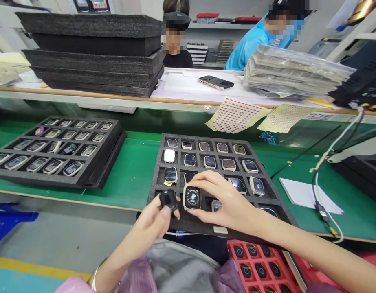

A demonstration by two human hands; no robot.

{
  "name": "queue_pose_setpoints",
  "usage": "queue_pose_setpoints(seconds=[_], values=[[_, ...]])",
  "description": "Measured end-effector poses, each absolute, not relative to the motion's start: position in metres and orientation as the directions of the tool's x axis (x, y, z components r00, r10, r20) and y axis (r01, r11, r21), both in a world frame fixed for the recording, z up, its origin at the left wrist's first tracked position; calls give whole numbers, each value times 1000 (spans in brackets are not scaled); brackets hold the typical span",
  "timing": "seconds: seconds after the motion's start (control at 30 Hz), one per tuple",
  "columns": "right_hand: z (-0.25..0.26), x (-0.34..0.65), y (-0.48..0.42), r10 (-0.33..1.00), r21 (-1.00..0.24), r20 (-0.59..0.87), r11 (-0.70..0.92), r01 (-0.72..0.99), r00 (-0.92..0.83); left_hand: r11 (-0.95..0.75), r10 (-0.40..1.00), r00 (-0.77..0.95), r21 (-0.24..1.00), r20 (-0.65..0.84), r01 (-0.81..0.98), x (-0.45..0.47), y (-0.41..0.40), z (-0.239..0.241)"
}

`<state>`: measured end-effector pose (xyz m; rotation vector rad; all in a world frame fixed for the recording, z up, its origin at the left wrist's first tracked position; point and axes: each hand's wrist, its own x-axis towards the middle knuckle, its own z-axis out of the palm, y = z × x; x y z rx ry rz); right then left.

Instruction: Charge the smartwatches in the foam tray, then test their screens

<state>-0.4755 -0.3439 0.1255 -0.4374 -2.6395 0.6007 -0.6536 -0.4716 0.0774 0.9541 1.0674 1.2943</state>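
Observation:
My right hand (227, 199) pinches a beige smartwatch body (192, 197) with a lit screen, holding it over the near edge of a black foam tray (269, 191). Several watch bodies sit in that tray's pockets. My left hand (152, 221) is closed on a small black part (168, 199) held just left of the watch, almost touching it.
A second foam tray (97, 173) of watches lies at the left on the green belt (135, 171). A red tray (255, 264) of black round parts sits near my lap. Stacked foam sheets (93, 53), sticker sheets (233, 114), a phone (216, 82), cables (325, 162) and two seated people are beyond.

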Motion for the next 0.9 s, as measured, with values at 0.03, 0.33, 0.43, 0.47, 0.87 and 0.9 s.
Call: queue_pose_setpoints(seconds=[0.03,0.33,0.43,0.47,0.87,0.9], values=[[122,-472,-344,401,-447,264,857,257,-877,84,994,-49,951,-103,-298,-657,-476,77],[122,-495,-360,196,-241,144,958,157,-970,14,969,-212,882,-129,-471,-677,-509,83],[122,-530,-364,112,-134,43,985,105,-993,-42,962,-262,896,-84,-442,-682,-513,86],[122,-540,-366,95,-85,0,992,95,-995,-50,961,-265,901,-74,-432,-683,-513,86],[129,-546,-348,85,-223,8,971,81,-996,-5,968,-241,951,-73,-309,-700,-511,77],[132,-543,-346,104,-299,72,951,78,-992,4,973,-218,949,-76,-314,-700,-510,75]])
